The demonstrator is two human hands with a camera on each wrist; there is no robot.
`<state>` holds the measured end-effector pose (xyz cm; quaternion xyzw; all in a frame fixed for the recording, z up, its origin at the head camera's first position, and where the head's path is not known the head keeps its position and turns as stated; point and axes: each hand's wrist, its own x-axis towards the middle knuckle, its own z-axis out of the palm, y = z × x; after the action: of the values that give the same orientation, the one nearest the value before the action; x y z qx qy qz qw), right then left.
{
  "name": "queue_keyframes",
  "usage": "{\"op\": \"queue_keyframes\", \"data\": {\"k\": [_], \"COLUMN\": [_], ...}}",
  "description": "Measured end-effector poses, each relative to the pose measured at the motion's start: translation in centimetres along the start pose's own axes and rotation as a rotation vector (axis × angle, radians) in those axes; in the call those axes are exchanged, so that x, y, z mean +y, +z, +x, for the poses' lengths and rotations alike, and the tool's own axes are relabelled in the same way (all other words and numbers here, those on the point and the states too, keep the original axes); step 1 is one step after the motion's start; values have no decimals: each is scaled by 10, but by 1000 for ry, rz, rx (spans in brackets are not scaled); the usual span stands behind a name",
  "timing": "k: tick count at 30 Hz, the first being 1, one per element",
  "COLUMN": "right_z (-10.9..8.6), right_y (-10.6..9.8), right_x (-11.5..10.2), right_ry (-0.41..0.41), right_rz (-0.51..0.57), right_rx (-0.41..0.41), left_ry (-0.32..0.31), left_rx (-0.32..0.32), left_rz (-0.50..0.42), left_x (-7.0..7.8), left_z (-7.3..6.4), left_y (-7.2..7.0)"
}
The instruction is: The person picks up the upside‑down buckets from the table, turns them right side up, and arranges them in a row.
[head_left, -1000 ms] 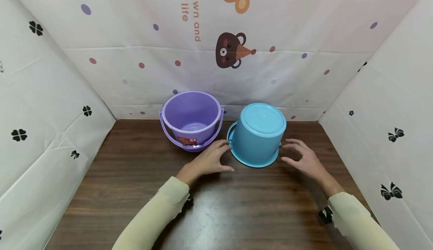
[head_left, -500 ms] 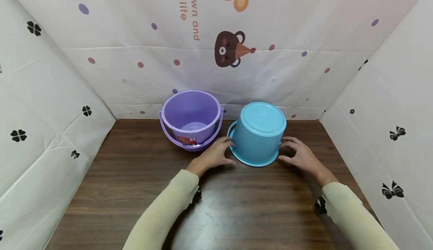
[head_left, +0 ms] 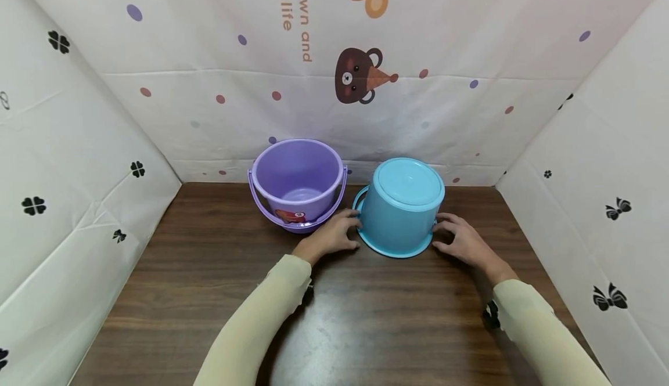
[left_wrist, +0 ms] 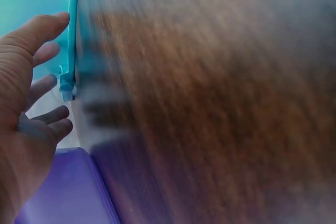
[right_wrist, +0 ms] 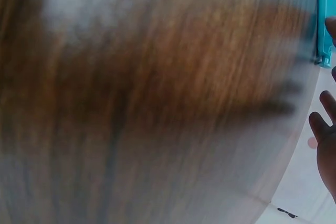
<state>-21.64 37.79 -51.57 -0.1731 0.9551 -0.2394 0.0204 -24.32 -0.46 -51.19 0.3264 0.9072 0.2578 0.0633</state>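
A light blue bucket (head_left: 399, 217) stands upside down on the brown wooden table, base up and rim on the tabletop. My left hand (head_left: 334, 235) is at the bucket's left side, fingers loosely bent and spread near the rim and handle joint. In the left wrist view the thumb (left_wrist: 37, 32) lies over the bucket's edge; whether it touches cannot be told. On the other side, my right hand (head_left: 462, 241) has its fingertips close to the bucket's rim, thumb apart from the fingers. Only some right fingers (right_wrist: 328, 106) show at the right wrist view's edge.
A purple bucket (head_left: 298, 186) stands upright left of the blue one, its handle hanging down in front, close to my left hand. Printed white sheeting (head_left: 418, 119) rises behind the table (head_left: 376, 328) and along both sides.
Both hands have moved inward to the blue bucket's sides, and the gaps have narrowed. Both buckets have stayed in place.
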Motion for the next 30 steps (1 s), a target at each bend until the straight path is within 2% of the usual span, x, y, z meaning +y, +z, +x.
{"op": "queue_keyframes", "data": {"k": [6, 15, 22, 30], "right_z": [4, 5, 5, 6], "right_y": [3, 6, 8, 10], "right_x": [6, 7, 2, 2], "right_ry": [-9, -1, -21, -40], "right_rz": [-22, 19, 18, 7], "right_rx": [6, 1, -15, 11], "left_ry": [2, 9, -1, -6], "left_rx": [-2, 13, 61, 93], "left_rz": [-45, -99, -76, -59], "left_x": [-4, -11, -11, -11], "left_z": [6, 10, 13, 16], "left_y": [2, 8, 13, 16]}}
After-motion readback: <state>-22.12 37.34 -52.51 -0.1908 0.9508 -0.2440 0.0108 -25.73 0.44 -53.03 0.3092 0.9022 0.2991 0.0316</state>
